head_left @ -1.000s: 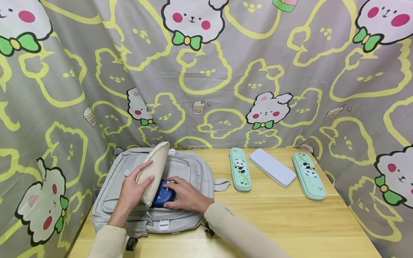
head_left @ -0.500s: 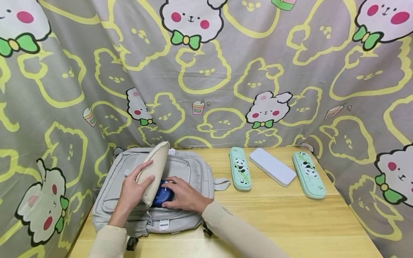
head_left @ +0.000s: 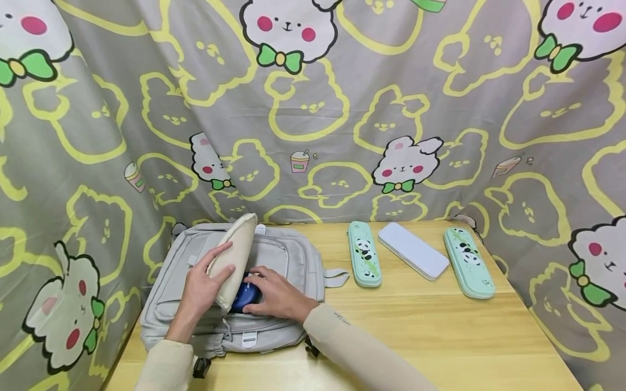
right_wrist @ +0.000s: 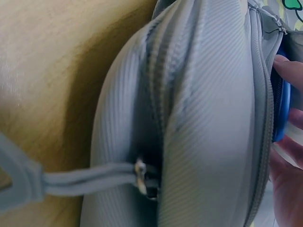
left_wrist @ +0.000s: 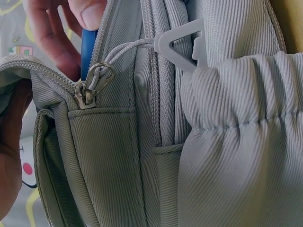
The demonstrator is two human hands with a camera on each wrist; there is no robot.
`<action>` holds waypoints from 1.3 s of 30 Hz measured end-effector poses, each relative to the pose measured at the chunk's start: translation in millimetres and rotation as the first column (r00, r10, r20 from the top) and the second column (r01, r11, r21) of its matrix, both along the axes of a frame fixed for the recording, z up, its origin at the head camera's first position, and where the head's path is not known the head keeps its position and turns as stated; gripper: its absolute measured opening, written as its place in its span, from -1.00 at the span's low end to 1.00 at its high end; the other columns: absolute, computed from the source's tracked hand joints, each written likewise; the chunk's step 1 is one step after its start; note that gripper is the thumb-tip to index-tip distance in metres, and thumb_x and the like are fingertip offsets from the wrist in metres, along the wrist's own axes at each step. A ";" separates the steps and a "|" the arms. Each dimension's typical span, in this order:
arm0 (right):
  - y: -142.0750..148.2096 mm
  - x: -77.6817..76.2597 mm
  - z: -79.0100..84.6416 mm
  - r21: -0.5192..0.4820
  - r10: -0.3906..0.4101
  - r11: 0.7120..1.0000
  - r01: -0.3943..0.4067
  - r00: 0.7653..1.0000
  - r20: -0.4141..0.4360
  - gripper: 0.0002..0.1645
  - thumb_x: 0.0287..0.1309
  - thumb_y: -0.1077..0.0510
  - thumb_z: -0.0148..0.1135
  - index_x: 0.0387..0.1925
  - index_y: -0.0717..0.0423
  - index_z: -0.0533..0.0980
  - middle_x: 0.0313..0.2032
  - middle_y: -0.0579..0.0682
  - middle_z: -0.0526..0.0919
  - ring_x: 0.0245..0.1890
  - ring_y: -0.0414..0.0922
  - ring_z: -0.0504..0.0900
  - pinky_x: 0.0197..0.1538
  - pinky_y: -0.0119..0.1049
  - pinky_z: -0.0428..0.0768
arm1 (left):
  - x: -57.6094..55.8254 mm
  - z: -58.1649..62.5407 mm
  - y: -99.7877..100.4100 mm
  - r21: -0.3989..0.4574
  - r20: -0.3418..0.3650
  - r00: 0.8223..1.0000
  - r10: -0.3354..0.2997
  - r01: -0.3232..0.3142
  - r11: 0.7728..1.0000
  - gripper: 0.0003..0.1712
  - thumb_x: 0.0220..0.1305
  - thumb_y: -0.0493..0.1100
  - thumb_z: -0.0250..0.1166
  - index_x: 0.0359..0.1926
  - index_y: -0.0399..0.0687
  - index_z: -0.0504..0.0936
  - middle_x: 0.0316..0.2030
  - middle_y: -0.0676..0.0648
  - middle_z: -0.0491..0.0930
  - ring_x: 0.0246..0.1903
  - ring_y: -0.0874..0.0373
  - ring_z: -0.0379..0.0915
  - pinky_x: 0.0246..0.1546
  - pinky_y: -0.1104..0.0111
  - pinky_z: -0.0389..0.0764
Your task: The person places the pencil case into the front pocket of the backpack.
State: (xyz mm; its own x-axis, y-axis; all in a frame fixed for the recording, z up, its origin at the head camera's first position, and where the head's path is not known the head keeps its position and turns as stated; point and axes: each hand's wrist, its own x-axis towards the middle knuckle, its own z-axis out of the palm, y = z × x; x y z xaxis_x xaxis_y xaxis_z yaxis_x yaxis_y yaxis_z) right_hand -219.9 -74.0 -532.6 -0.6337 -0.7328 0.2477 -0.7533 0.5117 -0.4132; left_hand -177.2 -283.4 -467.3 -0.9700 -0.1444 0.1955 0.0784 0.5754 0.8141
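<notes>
A grey backpack (head_left: pixel 288 247) lies flat on the table, its front pocket unzipped. My left hand (head_left: pixel 202 282) grips the raised pocket flap (head_left: pixel 240 239), whose cream inner side shows in the head view. With thumb and fingers my right hand (head_left: pixel 281 293) holds a dark blue rounded case (head_left: pixel 246 297), partly inside the pocket under the flap. Only an edge of the blue case (right_wrist: pixel 282 111) shows past the zipper in the right wrist view. The left wrist view shows the zipper pull (left_wrist: pixel 87 92) at the pocket's corner; the case's lower part is hidden.
Right of the backpack lie a mint panda pencil case (head_left: pixel 364 255), a pale lavender flat case (head_left: pixel 413 251) and a second mint panda case (head_left: pixel 469 263). A patterned curtain (head_left: pixel 323 125) hangs behind and beside the wooden table (head_left: pixel 415 326). Black buckles (head_left: pixel 201 368) stick out at the backpack's near side.
My right hand has shifted slightly left with the blue case, which now sits a little further under the flap. My left hand keeps its grip on the flap.
</notes>
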 end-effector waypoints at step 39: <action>63.6 -1.7 0.4 -0.014 -0.068 0.998 0.068 0.998 0.007 -0.32 0.39 -0.20 0.47 0.44 -0.12 0.58 0.53 -0.05 0.49 0.53 -0.03 0.46 0.55 -0.10 0.46 | 0.9 -3.1 -2.2 0.023 0.001 1.000 0.027 -0.027 0.999 -0.38 0.49 -0.16 0.43 0.51 0.18 0.58 0.54 -0.15 0.49 0.53 -0.12 0.35 0.31 0.34 0.36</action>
